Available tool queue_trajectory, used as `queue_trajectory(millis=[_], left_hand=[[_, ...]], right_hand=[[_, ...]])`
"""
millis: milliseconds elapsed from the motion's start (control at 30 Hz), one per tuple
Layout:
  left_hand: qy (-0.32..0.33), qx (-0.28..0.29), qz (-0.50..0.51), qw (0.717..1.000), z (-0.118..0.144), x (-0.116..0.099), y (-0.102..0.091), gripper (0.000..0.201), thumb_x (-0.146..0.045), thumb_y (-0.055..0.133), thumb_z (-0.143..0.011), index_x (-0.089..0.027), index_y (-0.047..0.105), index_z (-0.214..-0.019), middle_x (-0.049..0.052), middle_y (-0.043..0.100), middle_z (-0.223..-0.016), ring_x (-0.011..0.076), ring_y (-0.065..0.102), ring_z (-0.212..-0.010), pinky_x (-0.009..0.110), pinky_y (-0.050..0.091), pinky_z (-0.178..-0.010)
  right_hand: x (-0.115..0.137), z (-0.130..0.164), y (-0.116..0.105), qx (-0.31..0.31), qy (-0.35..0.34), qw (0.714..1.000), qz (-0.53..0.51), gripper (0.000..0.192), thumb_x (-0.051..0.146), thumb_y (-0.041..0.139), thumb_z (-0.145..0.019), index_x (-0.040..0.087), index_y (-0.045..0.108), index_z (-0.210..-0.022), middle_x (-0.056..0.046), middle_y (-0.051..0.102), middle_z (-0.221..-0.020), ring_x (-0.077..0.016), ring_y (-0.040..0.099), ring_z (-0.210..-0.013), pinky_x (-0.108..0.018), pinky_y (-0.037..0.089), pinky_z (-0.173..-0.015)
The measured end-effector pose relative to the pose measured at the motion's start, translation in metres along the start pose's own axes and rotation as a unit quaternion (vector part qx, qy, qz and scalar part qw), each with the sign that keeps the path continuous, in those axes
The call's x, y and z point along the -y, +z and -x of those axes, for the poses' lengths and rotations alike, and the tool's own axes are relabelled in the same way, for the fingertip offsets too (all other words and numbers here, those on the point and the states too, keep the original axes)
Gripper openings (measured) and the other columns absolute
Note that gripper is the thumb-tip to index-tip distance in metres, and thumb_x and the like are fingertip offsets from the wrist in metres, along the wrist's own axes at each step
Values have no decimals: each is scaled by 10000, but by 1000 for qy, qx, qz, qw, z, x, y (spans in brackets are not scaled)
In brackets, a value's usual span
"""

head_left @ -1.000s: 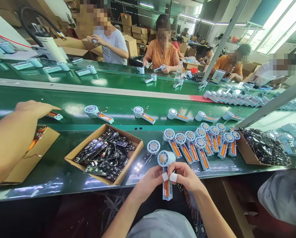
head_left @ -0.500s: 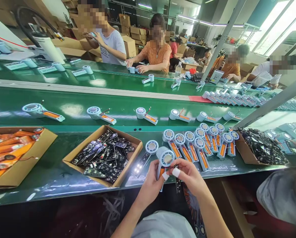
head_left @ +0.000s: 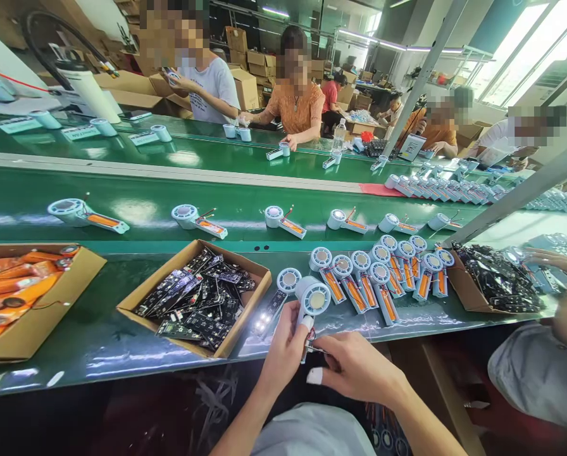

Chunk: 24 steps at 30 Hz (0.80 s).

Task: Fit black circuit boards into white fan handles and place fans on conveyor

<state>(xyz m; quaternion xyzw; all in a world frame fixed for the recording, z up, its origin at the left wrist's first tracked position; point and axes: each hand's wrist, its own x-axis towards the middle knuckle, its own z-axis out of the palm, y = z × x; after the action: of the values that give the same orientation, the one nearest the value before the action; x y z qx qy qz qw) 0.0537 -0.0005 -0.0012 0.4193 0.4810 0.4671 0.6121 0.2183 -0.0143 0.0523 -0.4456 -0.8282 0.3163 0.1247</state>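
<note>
My left hand [head_left: 283, 351] grips a pale blue handheld fan body [head_left: 313, 299] by its handle, round head up, just in front of the green table's edge. My right hand [head_left: 354, 367], white tape on a fingertip, pinches thin wires [head_left: 314, 348] coming off the fan's handle. An open cardboard box of black circuit boards [head_left: 195, 299] sits left of my hands. A cluster of several fan bodies with orange batteries [head_left: 383, 275] lies to the right. One more fan body with a black board [head_left: 283, 288] lies just beyond my left hand.
Fan bodies [head_left: 193, 220] ride the green conveyor [head_left: 145, 202] in a row. A box of orange batteries [head_left: 18, 291] sits far left, another box of boards [head_left: 497, 282] far right, beside a neighbour's hand [head_left: 549, 259]. Several people work across the belt.
A neighbour's arm at the left has pulled away, leaving a fan body on the belt. My hands turned the fan upright, and my right hand dropped lower, drawing on the wires.
</note>
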Motion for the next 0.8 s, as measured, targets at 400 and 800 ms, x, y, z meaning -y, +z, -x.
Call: queue_trajectory(millis=[400,800], left_hand=[[14,89,41,995,10,7,1,420,-314,678,-830,-207,518,-1204,86,641,-1193,253,600,-1143,386,461,-1004],[38,-55,-55,996,6,8,15,159,-331,443,-946,-227,562,-956,4,644,-820,176,623,-767,295,514,-777]], right_hand=[[-16,-14,49,-130,156,840,-503,624,751,475,-871,209,413,-569,76,342,-451,-61,256,-419,-209,200,-415],[6,3,60,-289,136,899,-300,324,434,552,-953,168,587,-1134,3,631,-716,-126,546,-593,-216,440,-551]])
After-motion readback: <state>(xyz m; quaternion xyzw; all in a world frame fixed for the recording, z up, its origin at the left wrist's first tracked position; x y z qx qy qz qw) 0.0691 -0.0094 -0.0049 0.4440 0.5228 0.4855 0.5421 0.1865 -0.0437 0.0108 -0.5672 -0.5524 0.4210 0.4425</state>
